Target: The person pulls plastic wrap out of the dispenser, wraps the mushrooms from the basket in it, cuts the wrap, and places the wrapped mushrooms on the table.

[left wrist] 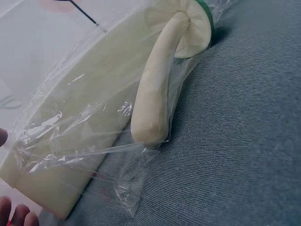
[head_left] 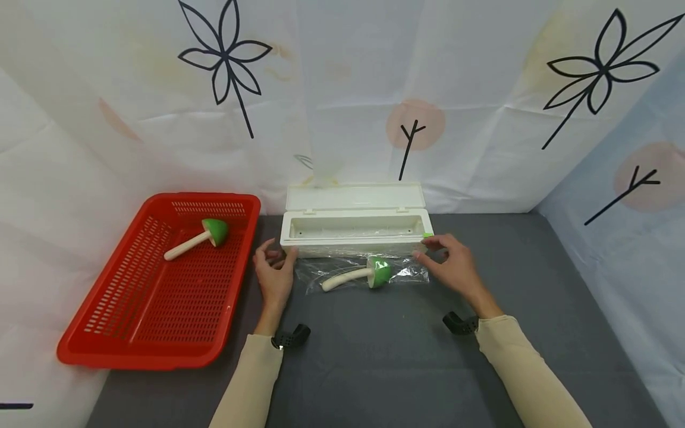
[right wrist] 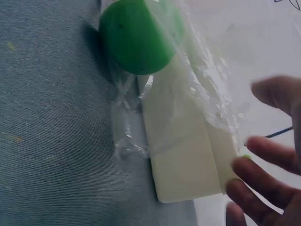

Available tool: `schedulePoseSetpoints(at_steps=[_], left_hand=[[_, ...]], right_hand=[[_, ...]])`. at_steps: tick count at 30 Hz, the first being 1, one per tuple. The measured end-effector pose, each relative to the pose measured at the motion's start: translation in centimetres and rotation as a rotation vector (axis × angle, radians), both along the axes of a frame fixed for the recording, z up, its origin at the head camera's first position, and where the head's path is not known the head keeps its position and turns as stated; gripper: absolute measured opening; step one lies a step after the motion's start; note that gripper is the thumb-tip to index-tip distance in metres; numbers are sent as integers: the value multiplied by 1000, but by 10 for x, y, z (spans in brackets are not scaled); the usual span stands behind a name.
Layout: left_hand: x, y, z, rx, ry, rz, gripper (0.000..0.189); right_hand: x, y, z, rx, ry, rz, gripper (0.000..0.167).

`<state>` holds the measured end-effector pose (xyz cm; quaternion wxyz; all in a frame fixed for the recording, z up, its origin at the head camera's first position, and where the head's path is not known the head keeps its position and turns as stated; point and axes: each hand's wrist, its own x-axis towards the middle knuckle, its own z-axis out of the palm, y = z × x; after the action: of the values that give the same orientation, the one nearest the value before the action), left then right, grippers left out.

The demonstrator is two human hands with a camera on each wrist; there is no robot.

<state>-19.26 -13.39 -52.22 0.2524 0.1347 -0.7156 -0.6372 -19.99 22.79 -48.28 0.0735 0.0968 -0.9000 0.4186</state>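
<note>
A long white cling film dispenser box [head_left: 355, 246] stands with its lid [head_left: 355, 197] raised. Clear film [left wrist: 70, 94] drapes down its front onto the table. On that film, in front of the box, lies a toy mushroom [head_left: 348, 277] with a green cap [right wrist: 141, 35] and cream stem [left wrist: 155, 89]. My left hand [head_left: 274, 276] is at the box's left end, thumb near the front corner and fingers bent beside it. At the right end, my right hand [head_left: 453, 267] has its fingertips by a small green piece [head_left: 427, 235] on the rim, thumb spread apart from the fingers.
A red perforated basket [head_left: 182, 309] stands at the left with another green-capped toy mushroom [head_left: 195, 241] in it. Behind the grey table [head_left: 385, 368] hangs a white printed cloth [head_left: 342, 89], close to the raised lid.
</note>
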Motion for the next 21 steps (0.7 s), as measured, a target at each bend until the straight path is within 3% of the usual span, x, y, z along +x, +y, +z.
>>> schedulePoseSetpoints(at_steps=[6, 12, 17, 21], left_hand=[[2, -1, -4, -1, 69, -56, 26], [9, 0, 0, 15, 43, -132, 13], [17, -1, 4, 8, 35, -209, 14], [23, -2, 6, -20, 71, -274, 14]], right_hand=[[7, -1, -3, 40, -35, 132, 33], [10, -3, -5, 14, -9, 129, 12], [14, -4, -3, 2, -52, 120, 11], [19, -3, 0, -8, -93, 141, 12]])
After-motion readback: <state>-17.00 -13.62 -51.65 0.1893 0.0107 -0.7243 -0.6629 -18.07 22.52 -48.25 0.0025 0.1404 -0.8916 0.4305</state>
